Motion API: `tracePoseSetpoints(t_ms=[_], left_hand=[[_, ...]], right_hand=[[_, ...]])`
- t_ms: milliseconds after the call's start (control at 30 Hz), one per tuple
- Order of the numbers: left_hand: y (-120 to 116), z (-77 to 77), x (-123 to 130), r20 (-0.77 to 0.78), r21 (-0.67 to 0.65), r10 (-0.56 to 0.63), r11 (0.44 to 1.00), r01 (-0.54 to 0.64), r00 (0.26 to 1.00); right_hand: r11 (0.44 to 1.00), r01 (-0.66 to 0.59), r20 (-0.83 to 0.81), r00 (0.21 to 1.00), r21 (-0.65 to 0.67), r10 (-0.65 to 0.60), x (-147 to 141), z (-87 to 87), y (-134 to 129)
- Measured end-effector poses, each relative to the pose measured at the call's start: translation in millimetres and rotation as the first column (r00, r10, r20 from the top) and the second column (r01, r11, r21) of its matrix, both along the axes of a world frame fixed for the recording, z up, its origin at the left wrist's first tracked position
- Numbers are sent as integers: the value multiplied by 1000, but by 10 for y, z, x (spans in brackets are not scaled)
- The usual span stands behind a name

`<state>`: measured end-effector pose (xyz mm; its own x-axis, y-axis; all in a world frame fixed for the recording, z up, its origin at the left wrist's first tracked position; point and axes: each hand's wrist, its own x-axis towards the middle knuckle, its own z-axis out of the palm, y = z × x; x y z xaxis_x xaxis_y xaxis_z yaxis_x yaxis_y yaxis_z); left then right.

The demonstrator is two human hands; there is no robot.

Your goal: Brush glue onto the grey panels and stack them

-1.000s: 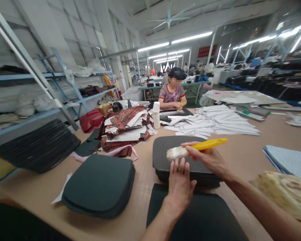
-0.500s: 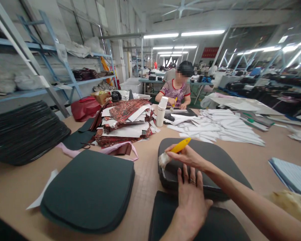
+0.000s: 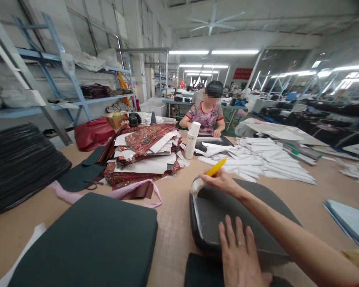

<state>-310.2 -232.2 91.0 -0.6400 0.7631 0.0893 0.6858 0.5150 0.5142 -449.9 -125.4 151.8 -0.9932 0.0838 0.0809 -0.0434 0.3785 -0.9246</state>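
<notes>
Clutching a yellow brush in the head view, the right grip has its bristles at the far-left corner of a dark pad on the table; left grip's spread flat on the near side, loose. Cardboard box behind's got something yellowish, too small to name.

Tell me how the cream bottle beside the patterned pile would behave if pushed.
The cream bottle would probably tip if pushed near the top, since it stands tall and narrow. On its side it might roll, as its body looks round. The white cup-like top seems a separate piece, so it could come loose.
</notes>
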Motion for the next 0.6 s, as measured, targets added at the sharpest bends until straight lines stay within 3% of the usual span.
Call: tracePoseSetpoints(t_ms=[133,300,500,600], left_hand=[[46,-70,10,57,-4,32,999,-32,998],[113,-306,-6,-36,41,39,998,-38,999],[206,-647,25,-280,106,156,986,-131,947],[171,-711,-15,-328,94,164,986,-141,930]], right_hand=[[990,138,-53,989,37,-136,-259,-125,332],[957,281,-108,956,70,-273,-178,-64,671],[995,54,-37,998,78,-51,-283,75,660],[995,46,-9,999,88,-45,-282,57,832]])
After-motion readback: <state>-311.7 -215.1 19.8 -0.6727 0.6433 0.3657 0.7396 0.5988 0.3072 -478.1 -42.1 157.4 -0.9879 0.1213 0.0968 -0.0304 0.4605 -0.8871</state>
